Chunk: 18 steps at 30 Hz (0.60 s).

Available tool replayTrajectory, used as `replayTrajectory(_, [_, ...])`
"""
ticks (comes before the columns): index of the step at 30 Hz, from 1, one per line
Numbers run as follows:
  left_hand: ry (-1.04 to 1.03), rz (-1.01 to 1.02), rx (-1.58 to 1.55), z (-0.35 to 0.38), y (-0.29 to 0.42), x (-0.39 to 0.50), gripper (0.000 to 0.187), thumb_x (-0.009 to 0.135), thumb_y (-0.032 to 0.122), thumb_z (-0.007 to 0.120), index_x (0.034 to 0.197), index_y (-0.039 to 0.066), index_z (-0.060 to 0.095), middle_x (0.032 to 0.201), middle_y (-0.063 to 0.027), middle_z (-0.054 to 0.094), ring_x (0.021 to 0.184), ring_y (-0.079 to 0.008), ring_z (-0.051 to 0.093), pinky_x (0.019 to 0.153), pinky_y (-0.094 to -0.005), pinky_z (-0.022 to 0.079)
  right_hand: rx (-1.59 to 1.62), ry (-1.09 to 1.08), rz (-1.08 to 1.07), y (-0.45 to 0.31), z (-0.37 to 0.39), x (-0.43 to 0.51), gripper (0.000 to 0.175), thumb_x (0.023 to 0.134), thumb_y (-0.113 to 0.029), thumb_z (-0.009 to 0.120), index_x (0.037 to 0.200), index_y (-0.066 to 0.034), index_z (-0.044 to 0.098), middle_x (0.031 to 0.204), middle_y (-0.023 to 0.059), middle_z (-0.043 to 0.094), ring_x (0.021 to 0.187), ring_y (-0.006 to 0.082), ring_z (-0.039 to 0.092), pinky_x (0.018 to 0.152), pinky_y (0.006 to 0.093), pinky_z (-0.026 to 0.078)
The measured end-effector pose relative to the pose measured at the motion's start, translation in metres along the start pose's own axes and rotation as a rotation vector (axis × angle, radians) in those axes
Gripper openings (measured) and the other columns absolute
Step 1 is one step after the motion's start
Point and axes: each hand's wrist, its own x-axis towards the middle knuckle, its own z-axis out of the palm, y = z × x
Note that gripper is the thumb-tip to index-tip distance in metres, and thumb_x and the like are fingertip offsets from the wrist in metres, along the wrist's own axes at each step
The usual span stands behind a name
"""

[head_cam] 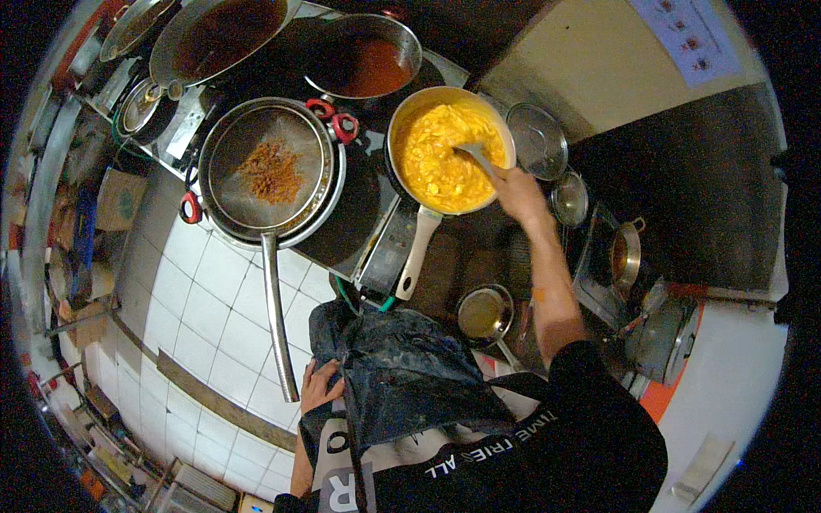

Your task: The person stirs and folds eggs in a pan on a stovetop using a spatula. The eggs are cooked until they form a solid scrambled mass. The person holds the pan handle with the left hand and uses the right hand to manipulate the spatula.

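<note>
In my right hand (518, 195) is a grey spatula (476, 156), its working end dipped into a soft yellow mass that looks like scrambled egg (442, 160). This fills a pale saucepan (507, 131) on a cooktop, its cream handle (420, 250) pointing back towards me. My left hand (321, 385) rests against the side of my dark apron (417, 372) and holds nothing. Left of the saucepan, a fine-mesh strainer (228, 186) with orange-brown crumbs (272, 173) lies over a pot (338, 208) with red-trimmed handles. The strainer's long metal handle (276, 320) juts out over the floor.
Behind stand a pot of red liquid (385, 67) and a large pan of dark liquid (224, 38). A glass lid (537, 141) and a small lid (569, 199) are right of the saucepan. A small pan (484, 314) sits near my right side, above the white floor tiles (211, 308).
</note>
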Motion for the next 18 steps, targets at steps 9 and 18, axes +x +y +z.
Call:
replayTrajectory(9, [0.01, 0.026, -0.014, 0.005, -0.006, -0.001, 0.038, 0.09, 0.015, 0.068, 0.125, 0.012, 0.054, 0.122, -0.0131, 0.061, 0.115, -0.0285, 0.06, 0.112, -0.0549, 0.034, 0.007, -0.265, -0.13, 0.017, -0.03, -0.026, 0.035, 0.099, -0.034, 0.05, 0.128, -0.0205, 0.065, 0.112, 0.0202, 0.069, 0.102, 0.0414, 0.066, 0.095, 0.0476, 0.051])
replayTrajectory(18, [0.0, 0.093, 0.041, 0.01, -0.011, 0.0, 0.042, 0.087, 0.011, 0.069, 0.126, 0.02, 0.055, 0.122, -0.0132, 0.06, 0.114, -0.0288, 0.06, 0.11, -0.0574, 0.036, 0.241, 0.064, -0.134, -0.003, 0.035, -0.016, 0.037, 0.098, -0.02, 0.052, 0.132, -0.007, 0.058, 0.103, 0.0313, 0.065, 0.101, 0.0465, 0.063, 0.089, 0.0484, 0.051])
